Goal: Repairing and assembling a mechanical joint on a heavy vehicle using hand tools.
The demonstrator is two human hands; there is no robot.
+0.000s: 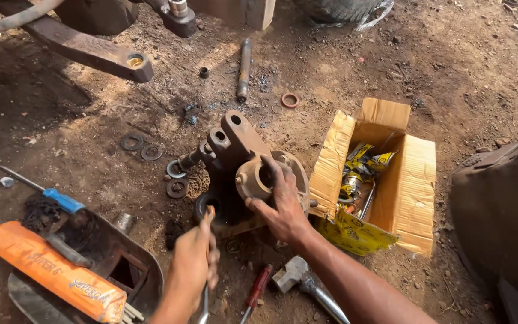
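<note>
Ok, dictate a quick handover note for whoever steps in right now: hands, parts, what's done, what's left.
Left hand: gripping a slim metal tool, tip at the rusty cast-iron steering knuckle.
Right hand: steadying the knuckle's round hub.
Knuckle lies on the dirt; loose dark washers beside it, open cardboard box of new parts to its right, hammer near.
Done: knuckle is off.
Left: box parts look unfitted.

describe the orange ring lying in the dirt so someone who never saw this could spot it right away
Start at the open cardboard box on the right, then look up and left across the bare dirt toward the long metal rod lying near the top. The orange ring lies flat just right of that rod's lower end. The dark grey washers lie far to the left; this ring alone is rusty orange.
</note>
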